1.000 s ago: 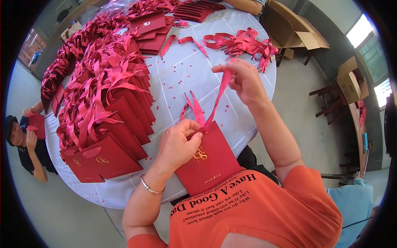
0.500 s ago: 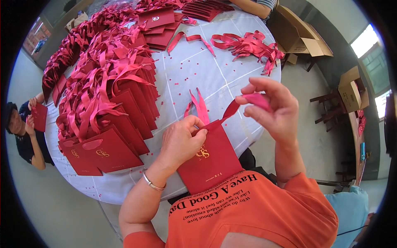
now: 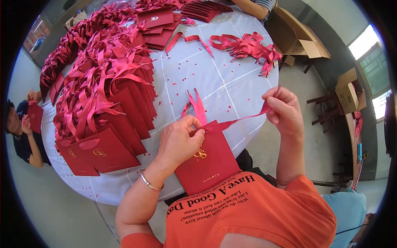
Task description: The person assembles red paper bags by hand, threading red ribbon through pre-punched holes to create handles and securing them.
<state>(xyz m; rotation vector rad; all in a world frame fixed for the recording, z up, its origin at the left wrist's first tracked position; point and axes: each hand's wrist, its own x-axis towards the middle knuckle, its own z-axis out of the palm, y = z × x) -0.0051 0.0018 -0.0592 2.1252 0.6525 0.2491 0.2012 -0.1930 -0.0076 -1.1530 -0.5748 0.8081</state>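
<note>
A dark red paper gift bag [image 3: 217,161] with gold lettering lies at the table's near edge, against my orange shirt. My left hand [image 3: 180,142], with a silver bangle on its wrist, pinches the bag's top edge where a red ribbon [image 3: 244,119] comes out. Out to the right, my right hand [image 3: 285,109] is closed on the ribbon's other end, above the table's edge. The ribbon runs nearly straight between both hands. Behind the bag's top, a pink ribbon loop [image 3: 199,108] lies on the cloth. My left fingers hide where the ribbon meets the bag.
Rows of finished-looking red bags with ribbons [image 3: 103,107] cover the table's left side. Loose ribbons [image 3: 248,47] lie at the far right, and flat bags [image 3: 159,27] at the back. Red dots litter the white cloth [image 3: 178,89]. A co-worker [image 3: 27,132] holds a bag; cardboard boxes [image 3: 295,35] stand right.
My right hand has moved right and slightly down, drawing the ribbon out from a slack twist to a straighter line. My left hand stays at the bag's top edge.
</note>
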